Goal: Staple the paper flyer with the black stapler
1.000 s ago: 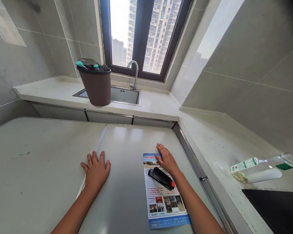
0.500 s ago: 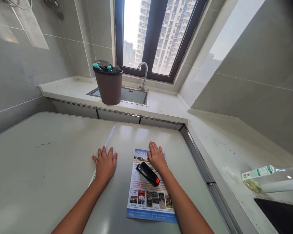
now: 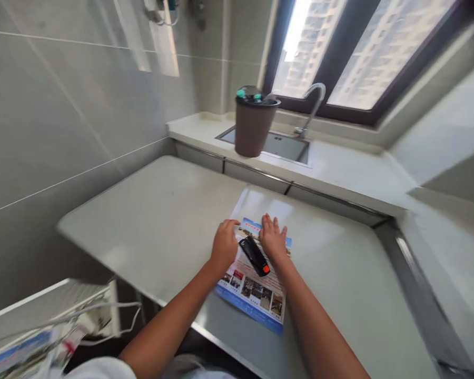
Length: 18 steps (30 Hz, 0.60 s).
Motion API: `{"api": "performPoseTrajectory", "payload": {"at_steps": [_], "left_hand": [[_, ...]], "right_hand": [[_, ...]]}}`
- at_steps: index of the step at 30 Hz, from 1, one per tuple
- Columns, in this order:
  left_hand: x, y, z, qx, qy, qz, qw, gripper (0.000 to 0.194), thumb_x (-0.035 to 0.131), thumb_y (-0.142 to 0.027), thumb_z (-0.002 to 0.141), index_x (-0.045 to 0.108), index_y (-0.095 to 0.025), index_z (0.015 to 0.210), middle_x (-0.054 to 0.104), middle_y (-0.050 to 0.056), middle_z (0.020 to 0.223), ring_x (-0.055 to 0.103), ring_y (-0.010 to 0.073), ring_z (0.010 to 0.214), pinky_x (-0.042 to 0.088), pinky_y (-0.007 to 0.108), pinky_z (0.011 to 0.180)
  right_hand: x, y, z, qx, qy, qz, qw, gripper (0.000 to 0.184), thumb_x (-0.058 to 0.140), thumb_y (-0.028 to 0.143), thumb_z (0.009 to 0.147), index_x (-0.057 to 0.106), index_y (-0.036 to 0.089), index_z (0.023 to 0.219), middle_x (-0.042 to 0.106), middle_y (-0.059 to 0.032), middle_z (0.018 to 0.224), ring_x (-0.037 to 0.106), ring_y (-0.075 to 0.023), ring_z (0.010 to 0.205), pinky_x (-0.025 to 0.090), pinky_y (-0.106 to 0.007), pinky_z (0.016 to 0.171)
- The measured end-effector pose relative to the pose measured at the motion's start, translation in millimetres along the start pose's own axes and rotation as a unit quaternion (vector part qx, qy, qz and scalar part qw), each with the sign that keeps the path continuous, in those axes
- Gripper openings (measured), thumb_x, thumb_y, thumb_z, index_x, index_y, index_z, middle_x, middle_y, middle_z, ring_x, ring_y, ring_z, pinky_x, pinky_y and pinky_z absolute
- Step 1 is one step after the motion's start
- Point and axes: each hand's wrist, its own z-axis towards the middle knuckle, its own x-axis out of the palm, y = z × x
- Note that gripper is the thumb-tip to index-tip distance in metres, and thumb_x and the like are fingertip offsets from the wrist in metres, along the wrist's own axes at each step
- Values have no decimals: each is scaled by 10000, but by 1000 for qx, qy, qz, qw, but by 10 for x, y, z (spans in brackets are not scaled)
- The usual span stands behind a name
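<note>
A printed flyer (image 3: 256, 311) with blue borders and small photos lies on the pale table (image 3: 154, 210). On top of it rests a black stapler (image 3: 255, 256) with an orange-red end, slanting between my hands. My left hand (image 3: 225, 243) is at the flyer's left edge, its fingers curled; the hand itself hides most of them, so any grip on the paper is unclear. Flat on the flyer's upper right part lies my right hand (image 3: 273, 239), fingers stretched out and holding nothing.
A brown bin (image 3: 255, 129) holding bottles with green caps stands at the sink (image 3: 288, 150) on the white counter (image 3: 347, 166), near a faucet (image 3: 314, 108) and window. At lower left, a white rack (image 3: 51, 300) carries cables and papers beside the table edge.
The view has swung left, bringing the table's left edge and the rack into sight. My left hand has moved right to the flyer and curled its fingers. My right hand stays flat on the flyer.
</note>
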Motion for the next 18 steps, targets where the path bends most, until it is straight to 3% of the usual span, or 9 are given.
{"api": "performPoseTrajectory", "payload": {"at_steps": [3,6,9,11,15,18], "left_hand": [[-326,-145,-516,17,5,-67,998,313,424,-2,800,657,-202,864,685,47,833,648,200,844,519,324,828],[-689,-177,-1190,85,20,-71,994,232,443,-25,788,585,-208,779,651,45,779,615,186,772,487,293,744],[-1075,-87,-1858,150,120,-23,981,179,462,-68,819,543,-225,792,620,44,736,575,189,704,454,299,674],[-1332,34,-2264,144,177,-6,974,143,472,-123,860,524,-241,798,606,49,716,560,203,681,443,322,641],[-1835,361,-2925,-50,147,45,987,226,400,-210,943,541,-265,775,607,87,706,585,265,718,466,408,662],[-2231,665,-3147,-240,179,151,942,249,411,-112,858,611,-252,806,671,88,822,648,263,826,501,398,745]], "right_hand": [[68,95,-11,5,-21,21,1000,621,214,318,1060,246,230,1674,234,-117,1733,172,-407,1593,175,-802,1177],[127,116,-41,-22,-38,55,998,634,178,397,1072,249,213,1674,274,-134,1717,184,-457,1575,170,-852,1144],[155,106,-102,-35,-63,66,995,639,170,407,1069,248,226,1677,330,-146,1691,193,-447,1578,151,-845,1158],[167,106,-134,-36,-76,75,994,651,169,403,1061,264,204,1674,348,-176,1676,197,-441,1581,150,-823,1171],[198,119,-144,-34,-95,83,992,654,147,362,1050,277,201,1670,355,-167,1674,195,-409,1591,180,-806,1155],[216,119,-132,-33,-92,75,992,649,159,349,1044,243,239,1679,363,-155,1673,199,-391,1593,199,-813,1136]]}}
